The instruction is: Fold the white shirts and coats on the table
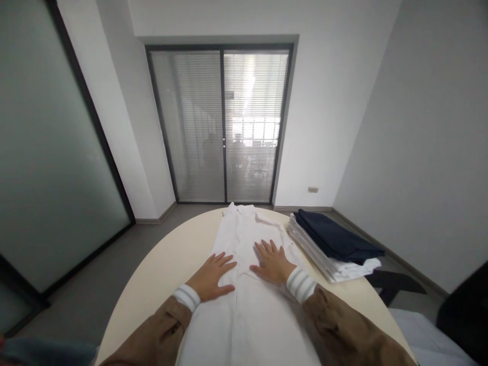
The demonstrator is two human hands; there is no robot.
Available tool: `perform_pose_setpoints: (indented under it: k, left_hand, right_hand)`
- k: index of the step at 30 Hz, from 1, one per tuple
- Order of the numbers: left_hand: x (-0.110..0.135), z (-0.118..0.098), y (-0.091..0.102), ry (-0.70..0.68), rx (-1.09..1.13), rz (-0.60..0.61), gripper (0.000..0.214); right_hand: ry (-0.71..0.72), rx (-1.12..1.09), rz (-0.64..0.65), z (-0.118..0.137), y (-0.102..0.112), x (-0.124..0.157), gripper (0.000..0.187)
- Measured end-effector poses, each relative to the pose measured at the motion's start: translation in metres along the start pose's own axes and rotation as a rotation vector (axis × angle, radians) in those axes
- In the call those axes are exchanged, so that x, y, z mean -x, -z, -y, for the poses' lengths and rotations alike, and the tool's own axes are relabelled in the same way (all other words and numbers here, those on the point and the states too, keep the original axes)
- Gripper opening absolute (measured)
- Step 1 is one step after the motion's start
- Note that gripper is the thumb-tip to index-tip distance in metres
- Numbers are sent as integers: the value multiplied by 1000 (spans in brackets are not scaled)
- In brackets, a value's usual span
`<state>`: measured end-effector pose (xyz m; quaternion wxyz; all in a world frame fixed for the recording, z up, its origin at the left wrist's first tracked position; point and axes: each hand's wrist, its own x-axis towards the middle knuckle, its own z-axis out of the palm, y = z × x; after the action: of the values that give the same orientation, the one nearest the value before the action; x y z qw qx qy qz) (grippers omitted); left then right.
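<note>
A white button shirt [244, 305] lies flat and lengthwise on a round cream table [168, 264], collar at the far end. My left hand [213, 277] rests palm down on the shirt's left half, fingers spread. My right hand [272, 262] lies flat on the right half, fingers spread too. Both hands are open and hold nothing. Brown sleeves with striped cuffs cover my forearms.
A stack of folded white garments [324, 259] topped by a folded dark navy one [335, 236] sits at the table's right edge. A dark chair [396, 284] stands to the right. Glass doors with blinds [223, 127] lie ahead, and a glass partition [49, 168] is on the left.
</note>
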<state>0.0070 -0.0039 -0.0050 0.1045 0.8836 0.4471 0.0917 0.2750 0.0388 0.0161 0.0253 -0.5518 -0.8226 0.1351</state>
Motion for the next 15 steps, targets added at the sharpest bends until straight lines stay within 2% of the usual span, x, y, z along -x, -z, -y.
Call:
perform_pose_setpoints:
  k: [2, 4, 6, 8, 10, 11, 13, 15]
  left_hand:
    - [1, -3, 1, 20, -20, 2, 73]
    - [2, -7, 4, 35, -45, 15, 72]
    - [1, -15, 7, 52, -80, 40, 70]
    - [0, -28, 9, 78, -129, 56, 70]
    - [-2, -44, 7, 112, -176, 39, 68]
    - [-2, -53, 3, 128, -188, 24, 66]
    - [-2, -70, -6, 147, -174, 11, 64]
    - [1, -83, -15, 139, -152, 18, 65]
  right_hand:
    - [274, -30, 73, 6, -7, 35, 101]
    - [511, -107, 159, 13, -12, 65, 100]
    - [604, -158, 174, 17, -13, 85, 97]
    - [633, -197, 141, 16, -9, 93, 93]
    - [585, -226, 39, 8, -3, 92, 76]
    - [506, -217, -35, 2, 0, 90, 64]
    - [234, -127, -201, -15, 2, 83, 47]
    - [-87, 20, -308, -35, 1, 77, 43]
